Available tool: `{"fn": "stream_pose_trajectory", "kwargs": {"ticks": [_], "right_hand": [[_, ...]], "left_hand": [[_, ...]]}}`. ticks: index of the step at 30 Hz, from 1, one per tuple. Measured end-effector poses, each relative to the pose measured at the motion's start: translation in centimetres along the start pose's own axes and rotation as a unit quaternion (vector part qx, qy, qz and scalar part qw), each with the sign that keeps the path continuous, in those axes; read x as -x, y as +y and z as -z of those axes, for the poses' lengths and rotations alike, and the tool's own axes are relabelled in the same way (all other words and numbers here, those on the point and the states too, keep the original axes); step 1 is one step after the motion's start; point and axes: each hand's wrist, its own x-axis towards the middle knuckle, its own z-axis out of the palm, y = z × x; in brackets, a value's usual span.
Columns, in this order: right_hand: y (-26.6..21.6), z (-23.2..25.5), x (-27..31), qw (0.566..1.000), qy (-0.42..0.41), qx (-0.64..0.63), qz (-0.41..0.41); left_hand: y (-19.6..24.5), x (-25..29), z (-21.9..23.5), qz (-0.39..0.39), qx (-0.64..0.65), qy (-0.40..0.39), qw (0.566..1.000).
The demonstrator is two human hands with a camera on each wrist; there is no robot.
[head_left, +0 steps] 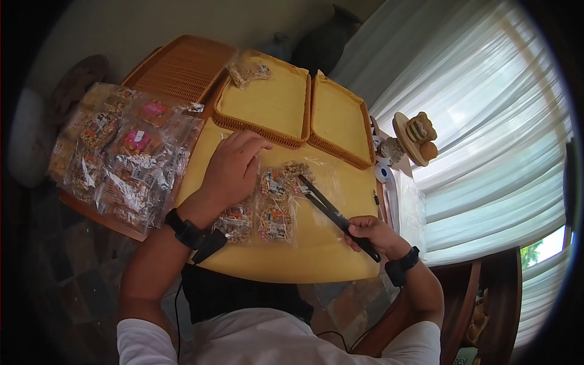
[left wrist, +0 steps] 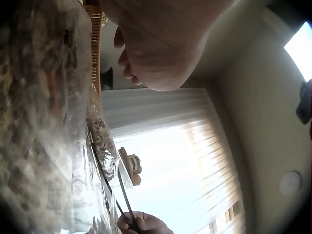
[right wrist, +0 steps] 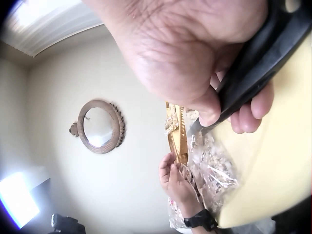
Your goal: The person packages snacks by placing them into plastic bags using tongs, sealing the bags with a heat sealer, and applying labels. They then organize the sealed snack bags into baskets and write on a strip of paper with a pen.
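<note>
My right hand [head_left: 372, 234] grips black tongs [head_left: 331, 212] by the handle, thumb on one side and fingers curled beneath. The tongs' two arms stand slightly apart, and their tips overlap the far-right packet [head_left: 295, 168] in the head view. Several clear packets of small pale-brown snack pieces [head_left: 275, 222] lie together on the yellow tabletop [head_left: 331, 255]. My left hand [head_left: 231, 164] is beside the left edge of these packets, its fingers loosely bent and pointing right. In the left wrist view, nothing shows in the left hand [left wrist: 161, 53]. A packet fills that view's left side.
At the back, two cloth-lined wicker trays [head_left: 307, 125] stand side by side; the left one holds a snack packet [head_left: 249, 72]. An unlined wicker tray [head_left: 176, 70] is further left. Many bagged snacks [head_left: 125, 161] are piled at left. A wooden stand with bread-like pieces [head_left: 420, 137] sits at right.
</note>
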Motion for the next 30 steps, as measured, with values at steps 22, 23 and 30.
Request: {"fn": "stream_pose_trajectory", "kwargs": {"ticks": [22,23,30], "right_hand": [[-2.1,2.4,1.1,0.886,0.198,0.407,0.107],[-2.1,2.0,0.7,0.896,0.187,0.388,0.108],[-2.5,-0.9,-2.5,0.878,0.162,0.407,0.192]], "left_hand": [[0.2,0.7,0.1,-0.075,0.035,-0.169,0.982],[0.2,0.8,0.0,-0.101,0.029,-0.204,0.973],[0.5,1.0,0.3,-0.103,0.020,-0.232,0.967]]}}
